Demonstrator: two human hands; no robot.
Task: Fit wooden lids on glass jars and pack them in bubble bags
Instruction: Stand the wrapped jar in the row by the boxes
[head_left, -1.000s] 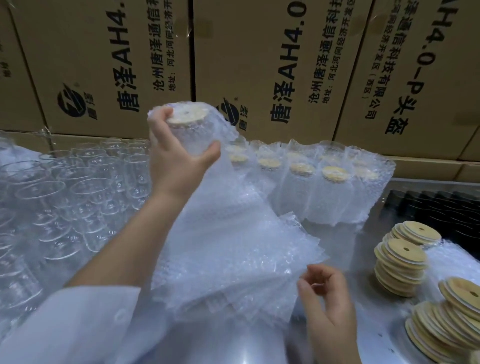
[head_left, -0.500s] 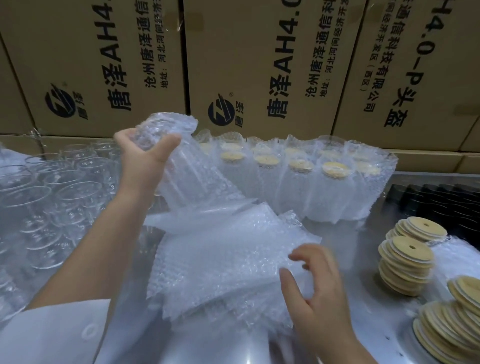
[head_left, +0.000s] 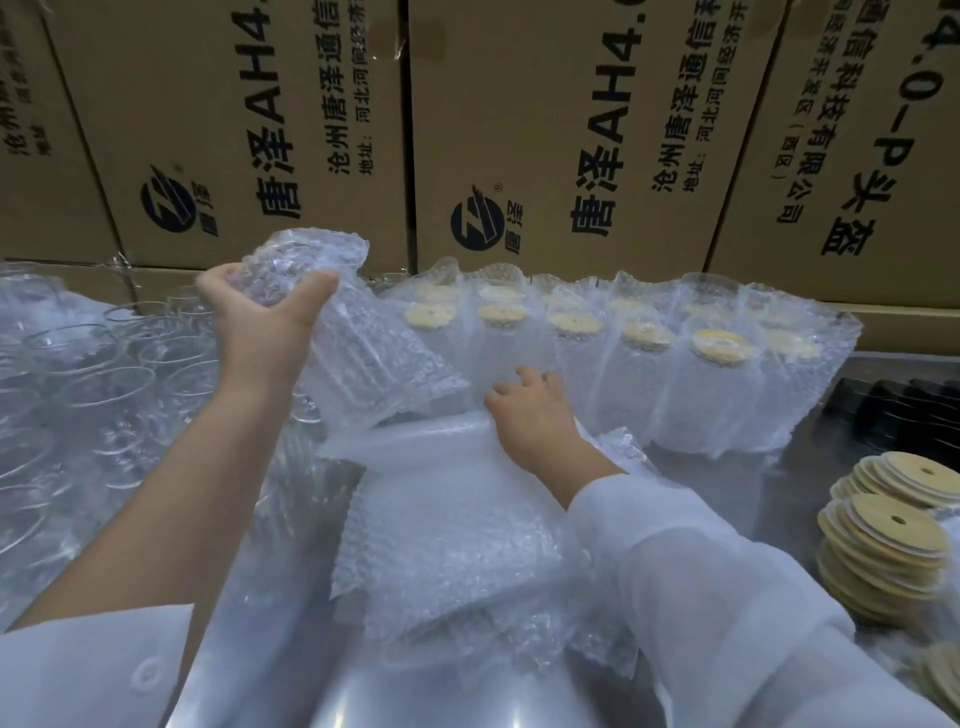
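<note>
Bagged jar (head_left: 363, 358) is still tilting above the bench, L hand (head_left: 265, 332) gripping its top, beside packed row (head_left: 649, 374). R hand (head_left: 535, 421), fingers loose & holding nothing, is now reaching fwd across bag stack (head_left: 452, 530) to jar's base.

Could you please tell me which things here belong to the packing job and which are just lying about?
Job: bagged jar in the left hand; right hand on the bubble bag stack; packed jars; empty glass jars; wooden lids.
Lying about: cardboard boxes; black items at the right edge.
</note>
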